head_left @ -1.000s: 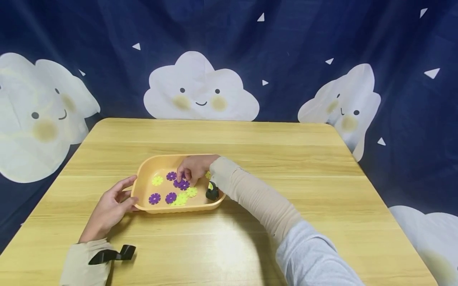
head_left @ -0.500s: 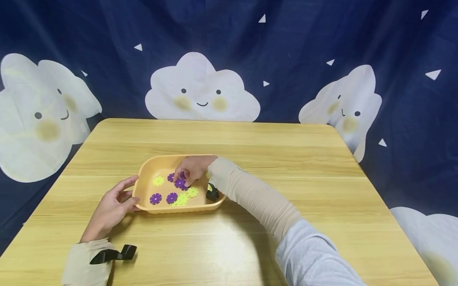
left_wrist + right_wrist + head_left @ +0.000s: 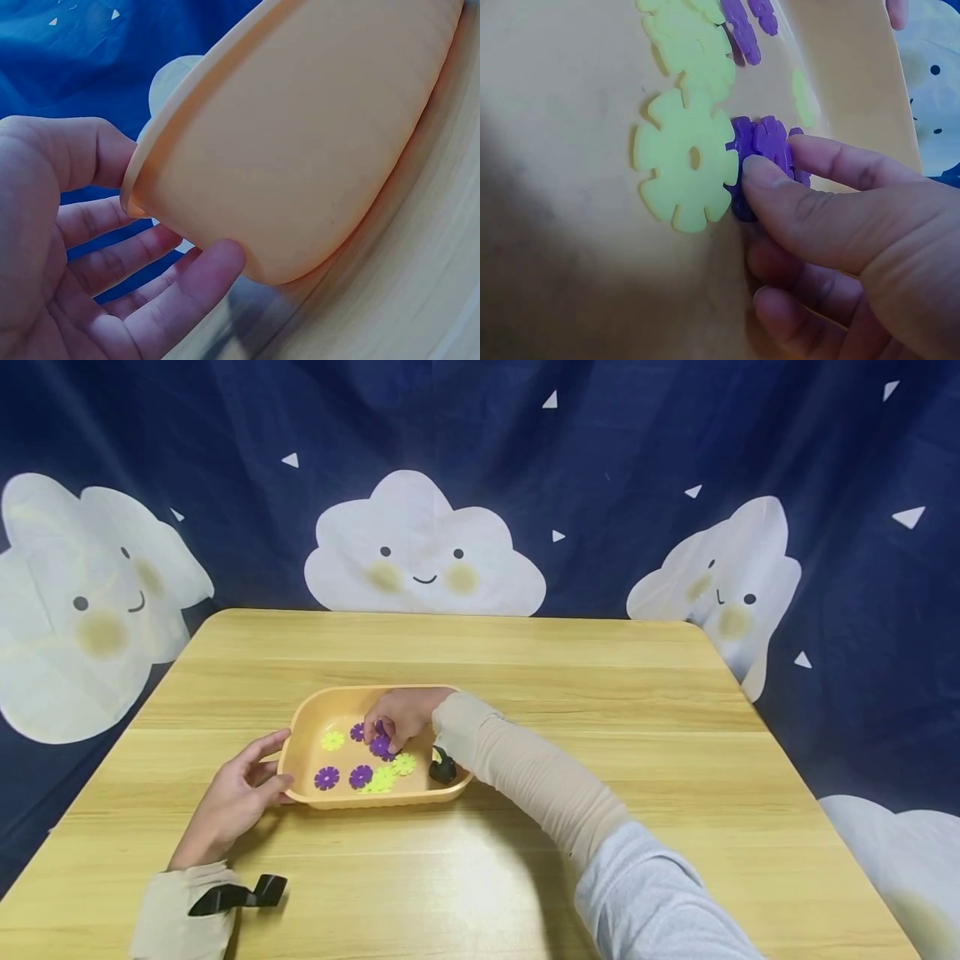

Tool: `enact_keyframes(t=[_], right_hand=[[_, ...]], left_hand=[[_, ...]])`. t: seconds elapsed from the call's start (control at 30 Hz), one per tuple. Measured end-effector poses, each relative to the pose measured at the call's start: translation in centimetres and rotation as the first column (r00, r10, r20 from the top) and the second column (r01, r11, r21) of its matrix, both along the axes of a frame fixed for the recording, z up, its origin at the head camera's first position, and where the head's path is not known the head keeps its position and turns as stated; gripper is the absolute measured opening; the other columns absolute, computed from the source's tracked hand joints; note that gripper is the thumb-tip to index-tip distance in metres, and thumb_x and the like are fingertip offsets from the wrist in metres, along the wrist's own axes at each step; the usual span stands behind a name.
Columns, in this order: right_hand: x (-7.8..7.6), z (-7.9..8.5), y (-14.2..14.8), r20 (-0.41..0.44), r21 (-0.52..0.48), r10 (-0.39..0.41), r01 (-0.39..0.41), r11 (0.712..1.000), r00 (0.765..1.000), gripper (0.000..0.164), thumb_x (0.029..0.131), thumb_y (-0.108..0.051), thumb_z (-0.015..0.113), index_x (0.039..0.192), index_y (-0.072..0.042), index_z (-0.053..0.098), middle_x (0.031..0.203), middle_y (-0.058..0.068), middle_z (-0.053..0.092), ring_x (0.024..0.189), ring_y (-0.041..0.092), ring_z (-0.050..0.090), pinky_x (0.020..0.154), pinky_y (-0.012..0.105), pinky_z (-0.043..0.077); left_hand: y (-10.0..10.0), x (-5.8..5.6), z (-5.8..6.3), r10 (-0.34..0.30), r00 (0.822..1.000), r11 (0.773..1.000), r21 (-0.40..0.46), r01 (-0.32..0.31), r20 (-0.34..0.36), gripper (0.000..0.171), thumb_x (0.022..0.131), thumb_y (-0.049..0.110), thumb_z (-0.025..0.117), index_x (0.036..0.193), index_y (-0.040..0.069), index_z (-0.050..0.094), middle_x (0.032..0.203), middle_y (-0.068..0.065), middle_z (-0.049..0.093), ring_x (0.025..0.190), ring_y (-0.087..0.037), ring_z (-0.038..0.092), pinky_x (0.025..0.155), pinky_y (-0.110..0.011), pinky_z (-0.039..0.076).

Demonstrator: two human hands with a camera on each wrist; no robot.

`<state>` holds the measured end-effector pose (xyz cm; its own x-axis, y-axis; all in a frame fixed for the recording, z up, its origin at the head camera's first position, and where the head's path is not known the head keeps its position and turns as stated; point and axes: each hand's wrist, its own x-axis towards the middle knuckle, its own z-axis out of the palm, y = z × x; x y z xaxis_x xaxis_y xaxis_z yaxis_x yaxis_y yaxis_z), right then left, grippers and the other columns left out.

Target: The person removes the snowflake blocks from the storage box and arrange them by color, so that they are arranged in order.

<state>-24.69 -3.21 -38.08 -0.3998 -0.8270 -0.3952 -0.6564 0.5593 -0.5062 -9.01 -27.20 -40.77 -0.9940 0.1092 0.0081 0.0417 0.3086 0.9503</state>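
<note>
A shallow orange tray (image 3: 303,760) holds flower-shaped notched discs, purple and yellow. My left hand (image 3: 236,793) grips its left end. In the left wrist view, the thumb (image 3: 217,262) lies against the outer wall and the index finger meets the rim. My right hand (image 3: 408,712) reaches down into the tray. In the right wrist view, its thumb and index finger pinch a purple disc (image 3: 771,141), one of several overlapping purple ones. A yellow disc (image 3: 667,172) lies right beside the thumb. The other right fingers (image 3: 802,315) are curled underneath.
More yellow discs (image 3: 384,777) cluster near the tray's front wall, beside purple discs (image 3: 326,778). The wooden table (image 3: 600,718) surrounds the tray. Black pieces (image 3: 262,891) are fixed at both wrists. A blue cloud-printed curtain (image 3: 600,443) hangs behind the table.
My right hand has shifted slightly left over the purple discs, and its thumb and index finger have closed on one. The left hand and the tray stay in place.
</note>
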Motion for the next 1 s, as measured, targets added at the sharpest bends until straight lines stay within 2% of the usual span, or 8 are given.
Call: enact_keyframes(t=[0.47, 0.6, 0.83, 1.0], right_hand=[[0.1, -0.1, 0.0, 0.037, -0.040, -0.014, 0.016, 0.999, 0.999, 0.023, 0.080, -0.002, 0.077, 0.088, -0.014, 0.059, 0.084, 0.000, 0.059, 0.077, 0.011, 0.054, 0.070, 0.016, 0.050], [0.0, -0.1, 0.1, 0.034, -0.046, -0.019, 0.021, 0.999, 0.999, 0.020, 0.083, -0.003, 0.075, 0.083, -0.013, 0.057, 0.084, -0.001, 0.059, 0.078, 0.011, 0.054, 0.072, 0.016, 0.050], [0.0, 0.6, 0.5, 0.043, -0.034, -0.044, 0.045, 0.998, 0.998, 0.017, 0.089, -0.005, 0.069, 0.086, -0.012, 0.054, 0.088, 0.001, 0.059, 0.079, 0.012, 0.057, 0.070, 0.018, 0.051], [-0.1, 1.4, 0.9, 0.075, -0.053, -0.072, 0.076, 0.996, 0.995, 0.016, 0.089, -0.002, 0.067, 0.098, -0.012, 0.057, 0.093, 0.001, 0.062, 0.079, 0.013, 0.062, 0.069, 0.020, 0.054]], left_hand=[[0.0, 0.0, -0.2, 0.002, 1.000, 1.000, 0.004, -0.002, -0.007, 0.062, 0.093, -0.005, 0.056, 0.149, -0.002, 0.028, 0.140, -0.028, 0.038, 0.100, 0.002, 0.056, 0.072, -0.035, 0.062], [0.0, 0.0, -0.2, 0.002, 1.000, 1.000, 0.002, -0.002, -0.010, 0.063, 0.093, -0.005, 0.056, 0.149, -0.002, 0.028, 0.140, -0.027, 0.039, 0.100, 0.001, 0.057, 0.072, -0.034, 0.062], [-0.1, 0.0, -0.2, 0.003, 1.000, 1.000, -0.002, -0.003, -0.008, 0.063, 0.093, -0.004, 0.056, 0.149, -0.001, 0.028, 0.140, -0.027, 0.039, 0.100, 0.002, 0.057, 0.071, -0.034, 0.062], [0.0, -0.1, -0.1, 0.004, 1.000, 1.000, -0.006, -0.004, -0.009, 0.063, 0.093, -0.005, 0.056, 0.149, -0.001, 0.028, 0.140, -0.027, 0.039, 0.099, 0.002, 0.057, 0.071, -0.035, 0.062]])
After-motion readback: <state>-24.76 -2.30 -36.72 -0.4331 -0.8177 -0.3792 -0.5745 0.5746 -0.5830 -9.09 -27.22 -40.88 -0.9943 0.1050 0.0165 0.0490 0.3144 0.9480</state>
